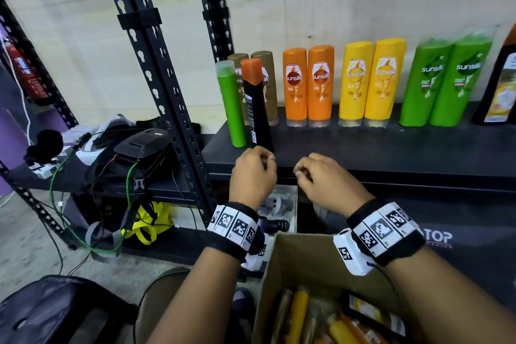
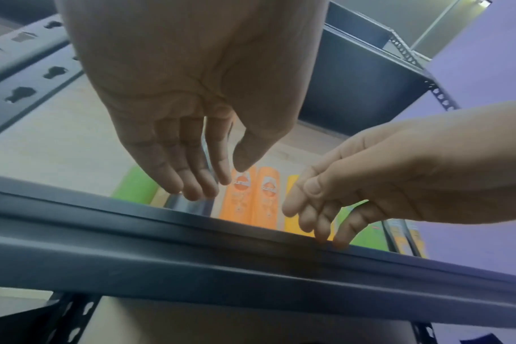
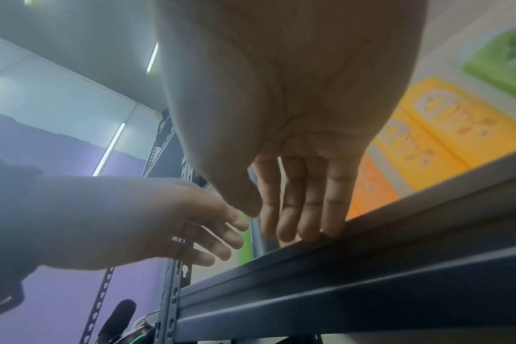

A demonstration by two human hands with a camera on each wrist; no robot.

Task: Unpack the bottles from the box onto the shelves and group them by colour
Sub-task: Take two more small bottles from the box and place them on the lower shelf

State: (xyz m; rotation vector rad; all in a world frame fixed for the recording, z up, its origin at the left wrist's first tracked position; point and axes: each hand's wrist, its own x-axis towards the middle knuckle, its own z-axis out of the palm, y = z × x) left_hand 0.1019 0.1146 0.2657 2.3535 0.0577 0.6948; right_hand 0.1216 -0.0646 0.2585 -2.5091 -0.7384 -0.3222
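1. The left hand [image 1: 252, 176] hangs just in front of the shelf [image 1: 363, 153], at its front edge. Its fingers [image 2: 192, 177] are loosely bent and slack, thumb apart from them, and they hold nothing.
2. The right hand [image 1: 326, 184] is beside it, also at the shelf's front edge. Its fingers [image 3: 307, 209] are nearly straight and relaxed, empty, with the tips resting on or just at the shelf lip; the wrist views suggest contact, but I cannot tell for certain.
3. Nearest the left hand, near the front left of the shelf, stand a black bottle [image 1: 258, 109] with an orange cap and a slim green bottle [image 1: 231, 105], upright and side by side.
4. Behind those two, against the wall, stand two brown bottles [image 1: 268, 84], partly hidden by them.
5. Along the back of the shelf, going right: two orange bottles [image 1: 308, 86], two yellow bottles [image 1: 371, 84], two green bottles [image 1: 446, 81], each pair touching. At the far right end of the shelf a dark bottle [image 1: 499, 78] is cut off by the frame.
6. The cardboard box [image 1: 293, 265] sits below the shelf, open, under the right forearm; more bottles lie inside, yellow and orange among them.
7. Left of the shelf, past the slotted black upright [image 1: 156, 64], a lower board carries dark gear and green cable [image 1: 55, 181].
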